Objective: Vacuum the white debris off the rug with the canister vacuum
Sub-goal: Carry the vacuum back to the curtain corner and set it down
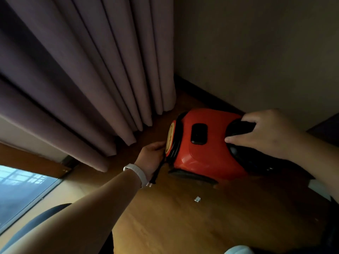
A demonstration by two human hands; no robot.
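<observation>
A red canister vacuum (205,149) with black trim lies on the wooden floor in the corner by the wall. My right hand (266,132) grips its black handle on the right side. My left hand (153,158), with a white wristband, is closed on the black power cord (158,169) at the vacuum's left end, where the cord is wound. The plug end hangs below my wrist. One small white scrap (197,199) lies on the bare floor in front of the vacuum. No rug is in view.
Heavy purple curtains (82,70) hang down to the floor on the left. A beige wall (256,52) with dark skirting closes off the right. A window (23,187) shows at lower left. Bare wood floor (183,226) stretches toward me.
</observation>
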